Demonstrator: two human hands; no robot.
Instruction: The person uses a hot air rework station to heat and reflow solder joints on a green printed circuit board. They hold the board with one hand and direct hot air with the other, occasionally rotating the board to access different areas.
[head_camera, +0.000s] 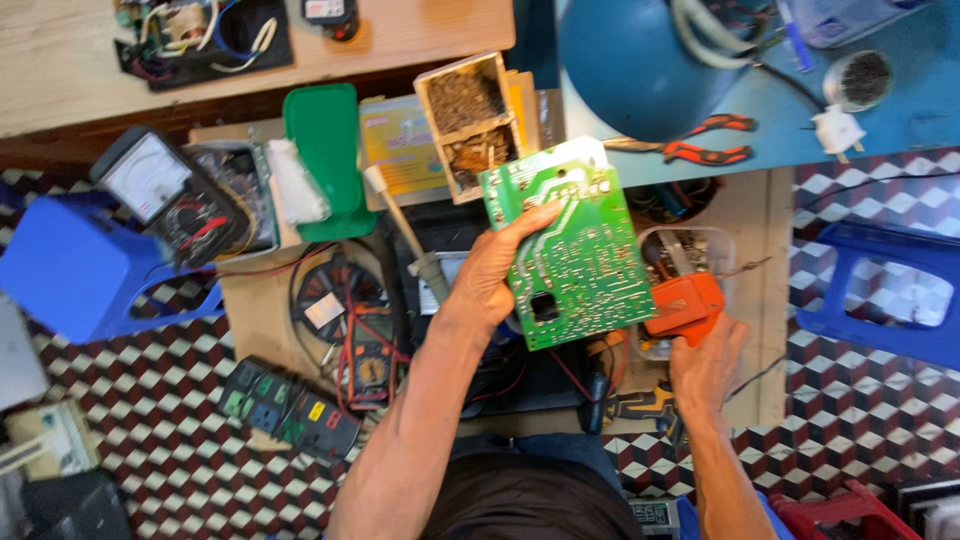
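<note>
Dark hair at the bottom edge belongs to the person wearing the camera, and both forearms reach up from it toward a cluttered low table (745, 215). Left hand (490, 275) has its grip clamped on the left edge of a green circuit board (572, 245), thumb across the solder side and fingers hidden behind it, holding the board tilted in the air above the table with its soldered face toward the camera. Right hand (708, 362) is closed around an orange tool (682, 306), probably a solder sucker or small iron, though the working tip is hidden behind the board's lower right corner, so what it touches cannot be told. Judging from this, the step in hand is work on the solder joints near that corner, with the board steadied by one hand and the tool brought against it by the other. The next move calls for a firm hold on the board, a sure aim at one small joint, and care not to bridge neighbouring pads. Around them lie a yellow multimeter (370, 360), an analogue meter (165, 195), a black power strip (290, 410), red-handled pliers (700, 150) and a wooden box of small parts (470, 120).
</note>
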